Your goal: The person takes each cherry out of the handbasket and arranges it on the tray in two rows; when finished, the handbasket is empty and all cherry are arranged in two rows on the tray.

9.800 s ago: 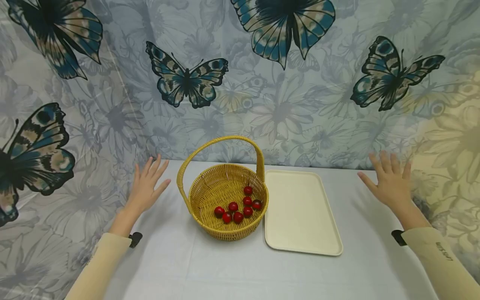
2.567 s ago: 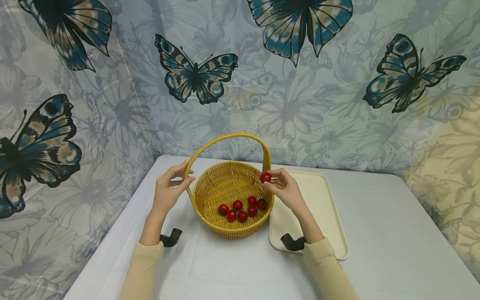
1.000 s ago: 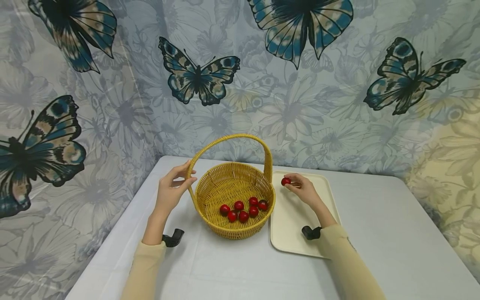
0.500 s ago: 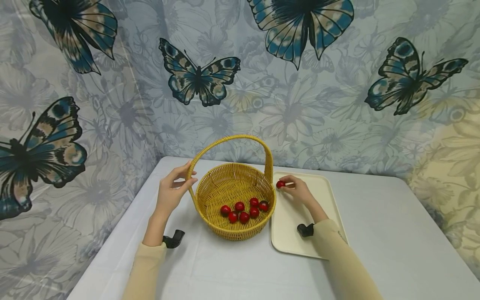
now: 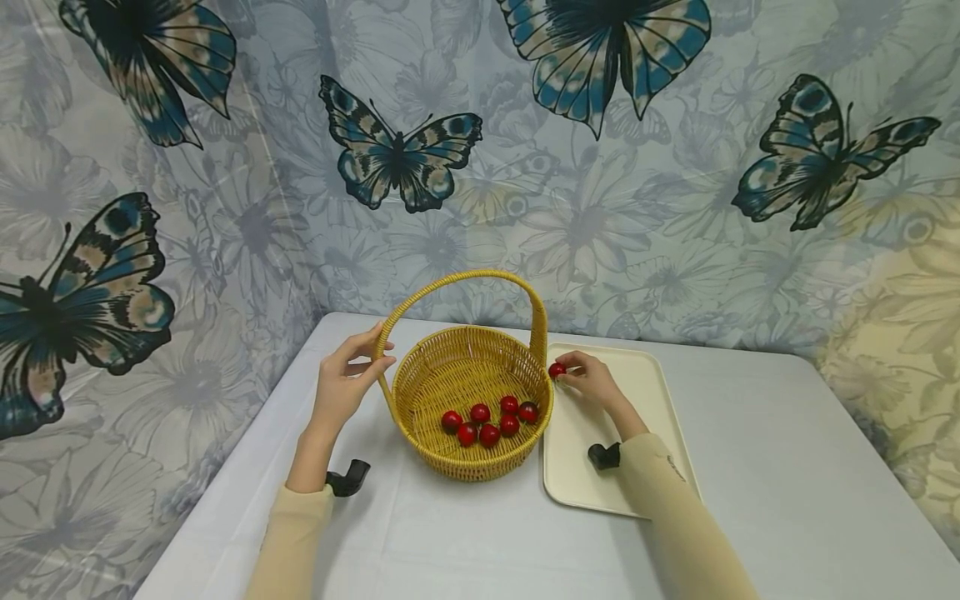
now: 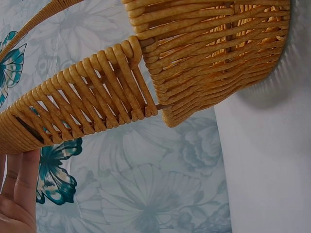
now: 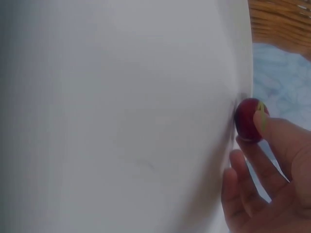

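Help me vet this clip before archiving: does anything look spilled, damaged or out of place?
Nothing stands out: the basket stands upright, its handle in the left hand, seven cherries inside. The right hand holds another cherry at the edge of the tray. No spill or damage shows.

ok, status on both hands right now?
Left hand: closed, holding the wicker basket handle.
Right hand: closed, pinching one red cherry.

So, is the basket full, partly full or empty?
Partly full: seven red cherries lie in the basket, and much of its woven bottom shows bare. The right hand pinches another cherry.
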Action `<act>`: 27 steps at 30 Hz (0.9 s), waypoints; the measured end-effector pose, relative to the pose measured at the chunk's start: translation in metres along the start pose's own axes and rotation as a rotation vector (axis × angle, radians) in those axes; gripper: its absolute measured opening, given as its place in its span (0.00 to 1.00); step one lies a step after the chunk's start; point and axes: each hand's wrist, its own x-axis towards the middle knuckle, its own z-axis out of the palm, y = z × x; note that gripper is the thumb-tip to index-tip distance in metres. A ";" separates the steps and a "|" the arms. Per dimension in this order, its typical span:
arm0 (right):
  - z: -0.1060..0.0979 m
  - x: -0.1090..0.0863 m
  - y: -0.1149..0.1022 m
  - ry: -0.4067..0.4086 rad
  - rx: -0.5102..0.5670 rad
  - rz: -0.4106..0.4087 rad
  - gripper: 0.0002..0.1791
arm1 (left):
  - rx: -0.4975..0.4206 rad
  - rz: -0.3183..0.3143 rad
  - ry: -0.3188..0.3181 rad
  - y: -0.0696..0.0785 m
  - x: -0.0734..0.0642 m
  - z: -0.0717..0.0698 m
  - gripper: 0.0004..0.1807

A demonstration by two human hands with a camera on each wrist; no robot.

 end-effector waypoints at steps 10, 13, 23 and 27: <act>-0.002 -0.004 -0.001 -0.006 -0.011 -0.002 0.17 | 0.000 -0.001 -0.001 0.000 0.000 0.000 0.27; -0.003 -0.006 0.000 -0.011 -0.002 -0.016 0.18 | -0.001 -0.003 0.000 0.000 0.000 0.000 0.27; -0.010 -0.013 -0.006 -0.009 -0.003 -0.030 0.20 | 0.002 0.002 0.001 0.000 0.000 0.000 0.26; -0.012 -0.016 -0.018 0.006 -0.011 -0.047 0.20 | 0.001 0.003 0.001 0.000 0.000 0.000 0.26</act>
